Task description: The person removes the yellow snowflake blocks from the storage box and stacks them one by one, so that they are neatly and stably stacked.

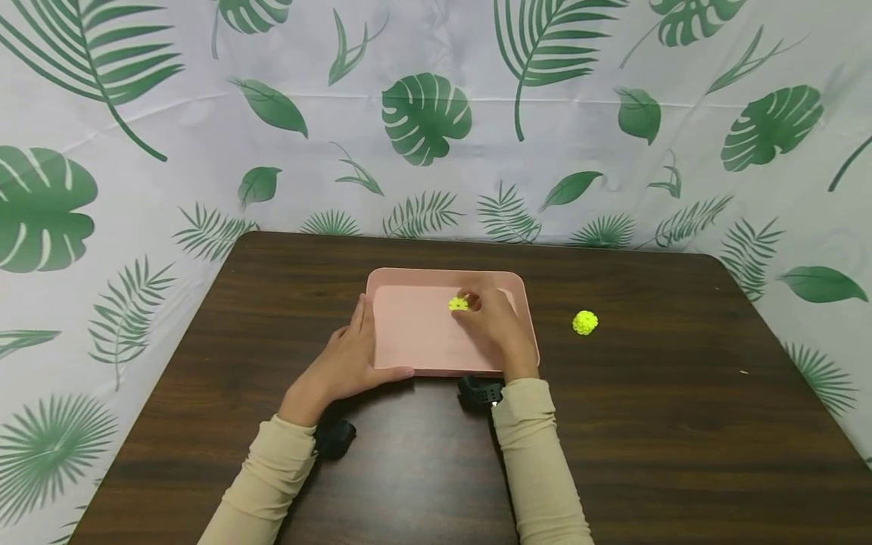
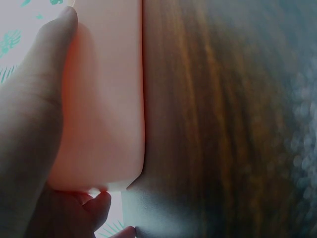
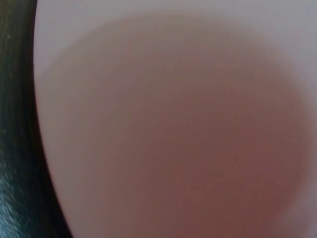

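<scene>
A shallow pink tray (image 1: 409, 333) lies on the dark wooden table. My left hand (image 1: 347, 359) holds its near left corner, fingers along the left side and thumb along the front wall. The left wrist view shows that thumb (image 2: 34, 99) against the tray wall (image 2: 109, 99). Over the tray's right half, my right hand (image 1: 497, 322) pinches a small yellow notched disc (image 1: 459, 303) between thumb and fingers. The right wrist view has only the blurred pink tray (image 3: 173, 124) in shadow; hand and disc are outside it.
Right of the tray, a small clump of yellow notched pieces (image 1: 584, 322) sits on the table (image 1: 654, 424). A tiny pale scrap (image 1: 744, 372) lies farther right. Behind the table hangs a white cloth (image 1: 327, 129) printed with green leaves.
</scene>
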The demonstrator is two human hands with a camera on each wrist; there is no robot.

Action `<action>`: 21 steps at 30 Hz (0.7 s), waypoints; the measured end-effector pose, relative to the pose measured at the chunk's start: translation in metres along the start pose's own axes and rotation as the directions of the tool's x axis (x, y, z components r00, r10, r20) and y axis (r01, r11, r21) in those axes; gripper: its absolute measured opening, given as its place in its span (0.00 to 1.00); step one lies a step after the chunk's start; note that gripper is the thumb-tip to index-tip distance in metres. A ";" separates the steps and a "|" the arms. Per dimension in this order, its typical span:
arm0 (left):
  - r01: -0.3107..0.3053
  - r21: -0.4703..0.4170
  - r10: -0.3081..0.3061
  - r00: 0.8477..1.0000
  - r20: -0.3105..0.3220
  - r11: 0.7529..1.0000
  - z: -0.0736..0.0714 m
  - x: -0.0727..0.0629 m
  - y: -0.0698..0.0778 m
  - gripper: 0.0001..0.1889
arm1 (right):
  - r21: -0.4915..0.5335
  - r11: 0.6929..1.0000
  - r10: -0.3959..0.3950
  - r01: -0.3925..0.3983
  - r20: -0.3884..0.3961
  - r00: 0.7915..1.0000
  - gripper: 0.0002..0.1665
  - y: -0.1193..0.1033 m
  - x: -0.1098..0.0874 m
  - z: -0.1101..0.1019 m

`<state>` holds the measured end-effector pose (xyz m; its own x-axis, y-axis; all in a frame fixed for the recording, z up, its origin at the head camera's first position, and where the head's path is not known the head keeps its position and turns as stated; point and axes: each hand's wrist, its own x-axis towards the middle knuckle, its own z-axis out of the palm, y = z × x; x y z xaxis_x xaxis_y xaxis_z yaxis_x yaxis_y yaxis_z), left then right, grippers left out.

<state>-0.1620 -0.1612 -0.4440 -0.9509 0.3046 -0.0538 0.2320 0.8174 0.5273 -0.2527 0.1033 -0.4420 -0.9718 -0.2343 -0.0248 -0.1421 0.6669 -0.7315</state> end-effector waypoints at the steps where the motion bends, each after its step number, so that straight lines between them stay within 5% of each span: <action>1: 0.002 -0.001 -0.002 1.000 0.001 1.000 0.000 0.000 0.000 0.71 | 0.001 1.000 -0.007 0.007 -0.002 1.000 0.16 0.000 0.000 0.000; 21: 0.001 0.000 -0.001 1.000 -0.007 1.000 0.001 0.001 0.000 0.70 | -0.014 0.999 -0.049 0.050 0.028 0.998 0.16 0.001 0.001 -0.004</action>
<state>-0.1629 -0.1607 -0.4453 -0.9525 0.3007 -0.0486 0.2312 0.8177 0.5272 -0.2545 0.1062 -0.4402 -0.9581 -0.2863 -0.0077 -0.1927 0.6642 -0.7223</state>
